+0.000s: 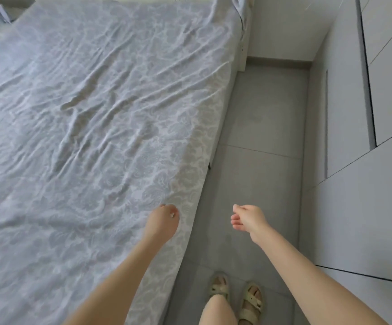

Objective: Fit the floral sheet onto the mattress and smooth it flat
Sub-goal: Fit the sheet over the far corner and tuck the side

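Observation:
The pale blue-grey floral sheet (92, 113) lies spread over the mattress, which it hides almost entirely. Long creases run diagonally across its middle. Its far right corner (242, 10) is bunched and hangs loose. My left hand (164, 220) hovers over the sheet close to the bed's right edge, fingers curled in, holding nothing that I can see. My right hand (249, 219) is out over the floor beside the bed, fingers loosely bent and apart, empty.
A narrow grey tiled aisle (260, 141) runs between the bed and white wardrobe doors (366, 184) on the right. My feet in pale sandals (237, 299) stand in that aisle. A white wall (284, 26) closes the far end.

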{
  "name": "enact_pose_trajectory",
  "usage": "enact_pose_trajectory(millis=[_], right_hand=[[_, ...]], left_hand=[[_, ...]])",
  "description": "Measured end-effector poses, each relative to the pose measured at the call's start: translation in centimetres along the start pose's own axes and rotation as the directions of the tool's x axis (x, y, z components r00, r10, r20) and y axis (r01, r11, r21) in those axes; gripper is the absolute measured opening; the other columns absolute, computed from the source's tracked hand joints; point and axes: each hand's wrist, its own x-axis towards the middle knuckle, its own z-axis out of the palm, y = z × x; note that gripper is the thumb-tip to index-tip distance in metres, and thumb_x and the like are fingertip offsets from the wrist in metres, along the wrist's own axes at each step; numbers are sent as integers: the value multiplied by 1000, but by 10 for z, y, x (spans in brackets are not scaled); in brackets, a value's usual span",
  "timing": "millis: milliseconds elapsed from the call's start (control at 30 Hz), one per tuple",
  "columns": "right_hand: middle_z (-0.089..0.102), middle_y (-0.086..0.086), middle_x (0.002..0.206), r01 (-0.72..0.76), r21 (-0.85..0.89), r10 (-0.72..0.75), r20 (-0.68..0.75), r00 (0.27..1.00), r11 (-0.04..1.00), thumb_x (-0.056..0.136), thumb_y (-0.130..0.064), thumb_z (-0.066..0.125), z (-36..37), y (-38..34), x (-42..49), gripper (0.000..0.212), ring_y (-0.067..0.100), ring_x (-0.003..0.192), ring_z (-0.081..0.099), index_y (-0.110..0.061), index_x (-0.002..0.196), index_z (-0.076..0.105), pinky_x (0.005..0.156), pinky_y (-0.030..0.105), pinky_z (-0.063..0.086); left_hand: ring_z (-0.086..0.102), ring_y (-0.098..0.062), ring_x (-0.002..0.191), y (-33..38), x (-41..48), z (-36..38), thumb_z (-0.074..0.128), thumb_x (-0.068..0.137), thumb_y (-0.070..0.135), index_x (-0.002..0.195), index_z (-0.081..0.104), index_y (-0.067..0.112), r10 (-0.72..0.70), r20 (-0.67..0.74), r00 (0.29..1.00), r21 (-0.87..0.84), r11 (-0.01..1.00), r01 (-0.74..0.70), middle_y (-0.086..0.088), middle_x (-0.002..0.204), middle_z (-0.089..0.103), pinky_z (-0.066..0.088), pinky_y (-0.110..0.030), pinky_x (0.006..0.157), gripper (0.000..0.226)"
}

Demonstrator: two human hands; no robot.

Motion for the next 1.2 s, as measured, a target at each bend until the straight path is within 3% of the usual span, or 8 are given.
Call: enact_pose_trajectory(millis=[200, 333, 467, 667, 767, 833, 1067, 1200], right_hand=[[60, 20, 116, -106, 117, 92, 122, 988, 987, 97, -26, 52, 16, -57, 113, 39, 30, 103, 63, 1, 125, 50, 81, 32, 54], [39, 32, 139, -164, 54, 154, 162, 975, 985, 98, -28, 47, 41, -90, 193, 58, 44, 129, 40, 12, 137, 33, 105, 46, 40], [36, 17, 148, -267, 57, 252, 191, 949, 962, 99, -32, 45, 73, -115, 275, 56, 31, 133, 41, -4, 145, 30, 109, 39, 36], [60, 12, 121, -318, 163, 265, 278, 923, 934, 99, -22, 47, 112, -136, 356, 35, 27, 101, 59, -4, 128, 52, 80, 39, 50], [62, 23, 76, -142, 70, 130, 156, 979, 987, 88, -9, 60, 105, -137, 359, 18, 25, 69, 51, 7, 80, 64, 58, 37, 42], [39, 12, 53, -10, -40, 13, 71, 997, 999, 80, -11, 67, 87, -140, 349, 40, 22, 59, 38, -3, 48, 44, 56, 34, 32], [31, -5, 42, 247, -160, -205, 243, 948, 956, 81, -5, 56, 65, -192, 298, 42, 13, 50, 26, -12, 44, 37, 53, 30, 22], [66, 14, 78, -30, 34, 16, 367, 930, 999, 84, -9, 65, 46, -210, 326, 14, 17, 67, 58, -8, 70, 66, 62, 26, 41]], left_hand=[[58, -22, 84, 37, 114, 13, 43, 97, 24, 109, 64, 15, -21, -116, 993, -39, 999, 17, -4, 120, 54, 44, -28, 69, 26], [54, -25, 103, 59, 199, 18, 43, 97, 24, 108, 65, 15, -29, -182, 983, -14, 1000, 27, -3, 120, 56, 45, -30, 78, 27], [54, -23, 105, 71, 270, 29, 44, 97, 27, 109, 65, 17, -11, -146, 989, 16, 1000, 14, -2, 121, 57, 47, -32, 81, 27], [54, -23, 105, 81, 330, 29, 46, 96, 27, 111, 64, 17, -53, -96, 994, 3, 999, 53, -1, 119, 57, 43, -29, 78, 25], [54, -23, 106, 98, 347, 23, 49, 95, 27, 111, 65, 16, -31, -127, 991, 7, 999, 32, -1, 118, 59, 43, -29, 77, 25], [55, -20, 106, 115, 354, 19, 49, 94, 35, 111, 65, 17, -33, -119, 992, 5, 999, 34, 1, 117, 61, 44, -29, 76, 29], [58, -15, 76, 194, 398, 7, 62, 84, 42, 89, 60, 17, -169, 61, 984, -71, 982, 173, 4, 79, 61, 44, -24, 60, 26], [44, -20, 55, 198, 428, -15, 59, 86, 14, 67, 56, 4, -210, 102, 972, -15, 977, 212, -10, 60, 51, 33, -24, 49, 22]])
